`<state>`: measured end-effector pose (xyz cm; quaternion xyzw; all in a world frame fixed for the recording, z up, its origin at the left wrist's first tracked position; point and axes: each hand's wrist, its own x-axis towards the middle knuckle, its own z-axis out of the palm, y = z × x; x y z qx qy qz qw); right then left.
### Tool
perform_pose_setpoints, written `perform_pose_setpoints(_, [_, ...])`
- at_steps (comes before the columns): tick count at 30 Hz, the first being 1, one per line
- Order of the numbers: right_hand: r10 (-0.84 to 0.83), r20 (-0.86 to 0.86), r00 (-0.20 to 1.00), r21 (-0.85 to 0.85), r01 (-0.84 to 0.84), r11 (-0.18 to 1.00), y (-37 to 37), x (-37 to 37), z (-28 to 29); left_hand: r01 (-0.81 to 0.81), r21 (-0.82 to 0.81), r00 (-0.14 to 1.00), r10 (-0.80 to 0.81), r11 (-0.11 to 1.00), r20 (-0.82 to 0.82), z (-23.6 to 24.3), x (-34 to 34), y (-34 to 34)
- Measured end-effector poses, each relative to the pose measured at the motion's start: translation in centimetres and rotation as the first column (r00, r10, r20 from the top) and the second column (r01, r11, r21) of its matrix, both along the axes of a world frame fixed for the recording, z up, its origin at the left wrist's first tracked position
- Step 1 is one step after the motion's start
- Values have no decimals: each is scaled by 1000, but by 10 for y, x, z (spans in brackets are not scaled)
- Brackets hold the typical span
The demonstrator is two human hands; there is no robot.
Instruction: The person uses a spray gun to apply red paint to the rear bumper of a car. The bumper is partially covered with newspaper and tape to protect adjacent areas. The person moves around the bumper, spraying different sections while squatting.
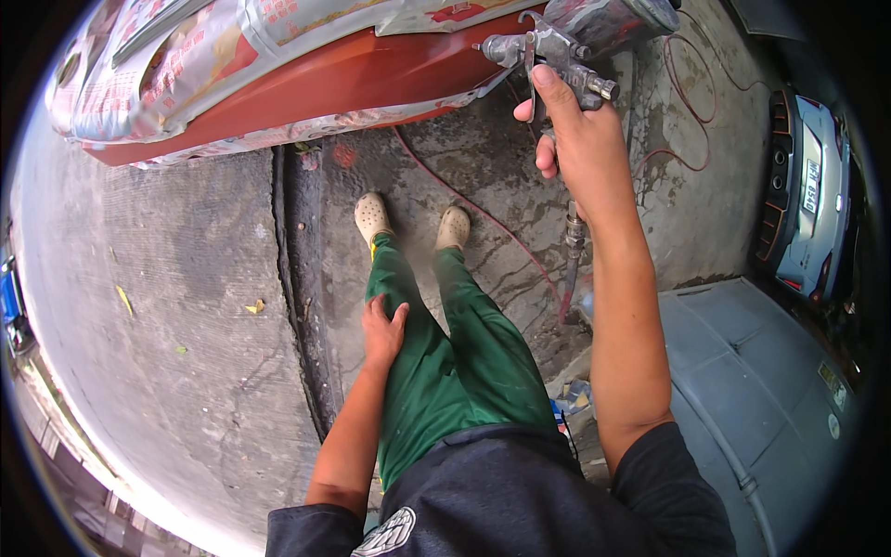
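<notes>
Right arm out ahead, elbow nearly straight. Right hand clamped on the spray gun, fingers wrapped round its grip, thumb up along the back. Nozzle points left of those fingers, toward the red panel; hose fitting hangs below them. Left arm bent, left hand palm-down on the green trousers, thumb apart from fingers.

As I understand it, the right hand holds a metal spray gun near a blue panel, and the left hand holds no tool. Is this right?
One detail is wrong: the panel is reddish-brown, not blue, as the head view shows. The right hand does hold the metal spray gun near it, and the left hand holds no tool.
</notes>
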<state>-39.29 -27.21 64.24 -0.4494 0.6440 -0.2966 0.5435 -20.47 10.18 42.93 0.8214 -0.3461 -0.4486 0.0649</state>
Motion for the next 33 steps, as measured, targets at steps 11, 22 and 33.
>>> perform_pose_setpoints(11, [-74,-185,980,-34,69,997,4,-5,-8,-8,9,1000,8,1000,-18,0,0,1])
perform_pose_setpoints(22, [-41,-109,993,39,45,998,15,-6,-2,-17,9,1000,17,1000,-19,-1,0,-1])
perform_pose_setpoints(33, [-90,-188,978,17,95,995,22,-9,0,-4,23,1000,4,1000,-17,1,0,-5])
